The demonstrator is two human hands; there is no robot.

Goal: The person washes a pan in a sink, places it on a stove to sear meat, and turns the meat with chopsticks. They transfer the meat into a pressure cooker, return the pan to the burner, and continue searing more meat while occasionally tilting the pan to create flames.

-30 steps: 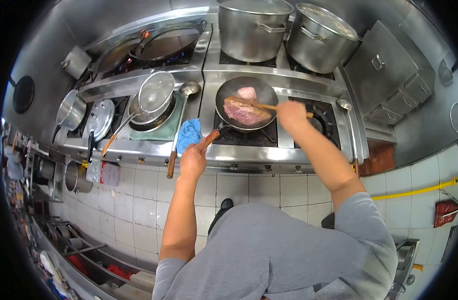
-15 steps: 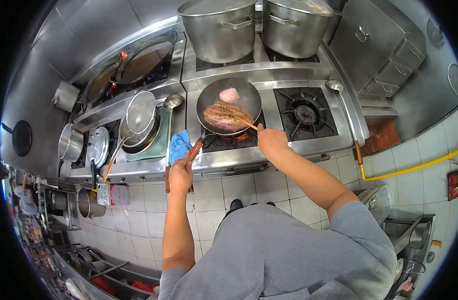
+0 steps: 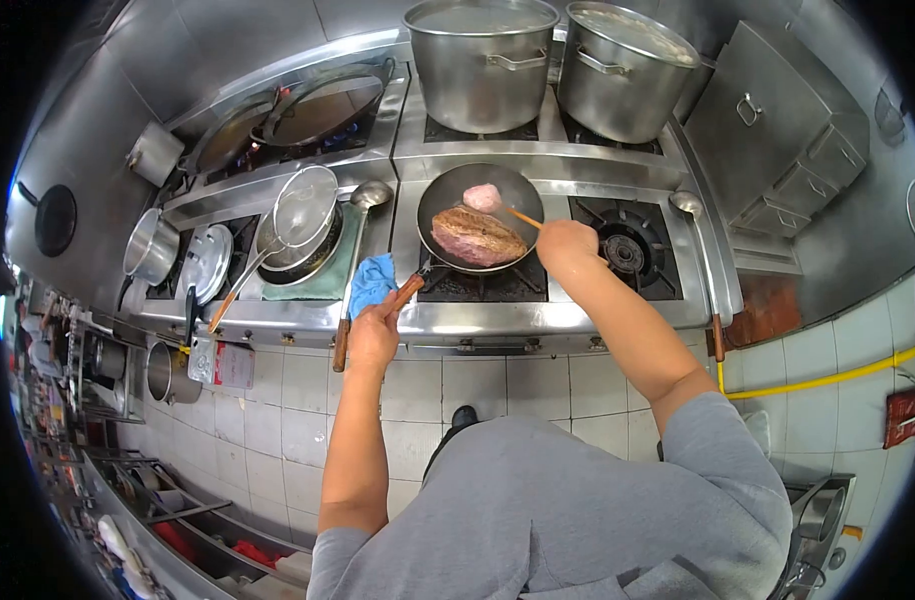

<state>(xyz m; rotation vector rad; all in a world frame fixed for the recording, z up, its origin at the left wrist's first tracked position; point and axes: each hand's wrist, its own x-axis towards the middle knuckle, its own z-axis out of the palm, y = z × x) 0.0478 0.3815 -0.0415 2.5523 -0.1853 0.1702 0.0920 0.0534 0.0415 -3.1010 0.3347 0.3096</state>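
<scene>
My left hand (image 3: 375,335) is closed around the wooden handle of a frying pan (image 3: 438,190) on the middle burner. Inside the pan lies a large browned slab of meat (image 3: 478,237), pink along its near side. Behind it sits a smaller pale pink piece of meat (image 3: 483,197). My right hand (image 3: 567,247) grips a thin wooden stick (image 3: 524,217), perhaps chopsticks, whose tip points at the smaller piece; whether it touches cannot be made out. A blue cloth (image 3: 374,284) lies beside my left hand.
Two large stockpots (image 3: 483,80) stand behind the pan. A strainer (image 3: 306,205) rests over another pan at left, with a ladle (image 3: 372,194) beside it. A bare burner (image 3: 626,252) and a long ladle (image 3: 703,250) are at right.
The stick's tip has moved from the large slab to near the smaller piece. The slab now lies at a different angle. The whole view has shifted slightly.
</scene>
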